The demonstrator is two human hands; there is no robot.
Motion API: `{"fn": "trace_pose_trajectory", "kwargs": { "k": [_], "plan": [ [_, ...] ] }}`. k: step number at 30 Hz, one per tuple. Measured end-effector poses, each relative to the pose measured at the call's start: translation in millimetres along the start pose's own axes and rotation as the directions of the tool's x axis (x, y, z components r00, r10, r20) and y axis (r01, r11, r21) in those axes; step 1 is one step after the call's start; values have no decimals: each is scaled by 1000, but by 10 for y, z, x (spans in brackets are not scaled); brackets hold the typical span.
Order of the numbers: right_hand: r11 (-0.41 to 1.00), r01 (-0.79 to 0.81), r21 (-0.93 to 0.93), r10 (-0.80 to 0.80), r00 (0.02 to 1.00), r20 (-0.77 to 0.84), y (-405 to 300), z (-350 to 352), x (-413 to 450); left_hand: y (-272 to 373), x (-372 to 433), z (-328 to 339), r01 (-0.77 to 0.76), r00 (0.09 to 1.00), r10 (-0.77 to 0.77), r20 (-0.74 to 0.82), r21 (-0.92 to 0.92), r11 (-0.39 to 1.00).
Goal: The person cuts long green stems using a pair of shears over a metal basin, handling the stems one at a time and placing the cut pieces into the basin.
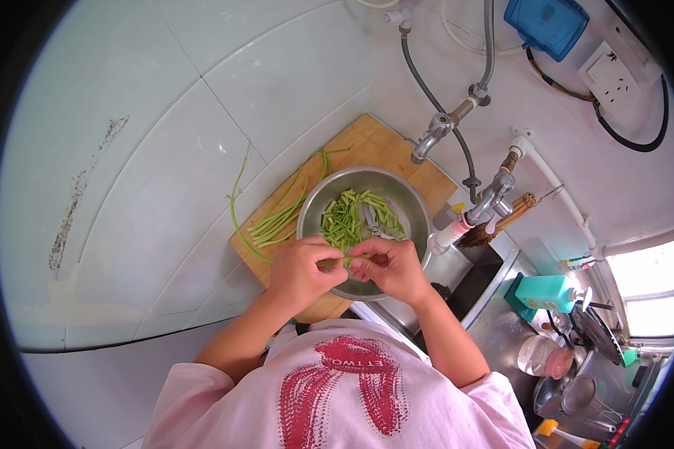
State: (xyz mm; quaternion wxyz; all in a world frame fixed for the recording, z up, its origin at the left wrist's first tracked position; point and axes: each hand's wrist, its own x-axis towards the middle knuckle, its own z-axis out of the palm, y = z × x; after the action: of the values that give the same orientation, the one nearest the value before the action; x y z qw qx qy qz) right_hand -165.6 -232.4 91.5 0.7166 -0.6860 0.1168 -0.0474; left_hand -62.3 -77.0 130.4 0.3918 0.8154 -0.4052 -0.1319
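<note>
A long green vegetable stem is pinched between the fingertips of my left hand. Its thin trailing part curves out past the left side of a wooden cutting board. My right hand grips the near end of that stem, close to my left fingertips. Both hands are over the near side of a stainless steel bowl. Cut green stem pieces lie in the bowl, and a pair of metal scissors rests among them. Several uncut stems lie on the board, left of the bowl.
Two wall taps jut out beyond the bowl; the nearer has a pink-and-white spout close to the rim. Right of the bowl is a steel sink, with a brush above it. A turquoise pump bottle and glass jar stand farther right.
</note>
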Motion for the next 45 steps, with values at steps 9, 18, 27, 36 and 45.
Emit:
{"fn": "trace_pose_trajectory", "kwargs": {
  "k": [9,18,27,36,45],
  "plan": [
    [752,407,-518,-455,890,40,-285,-217,36,-22,68,-111,152,972,-116,204,-167,974],
    [923,353,-156,-350,936,46,-485,-315,57,118,88,-213,319,934,-120,338,-628,710],
    [827,25,562,-112,986,120,-340,-236,40,215,123,-250,227,965,-61,256,-690,688],
    [575,475,-666,-364,877,312,-478,-111,133,175,289,-231,-360,826,113,552,363,859],
    [754,203,-625,-234,972,33,-182,-376,316,-97,321,-257,-214,921,158,356,124,969]
  ]
}}
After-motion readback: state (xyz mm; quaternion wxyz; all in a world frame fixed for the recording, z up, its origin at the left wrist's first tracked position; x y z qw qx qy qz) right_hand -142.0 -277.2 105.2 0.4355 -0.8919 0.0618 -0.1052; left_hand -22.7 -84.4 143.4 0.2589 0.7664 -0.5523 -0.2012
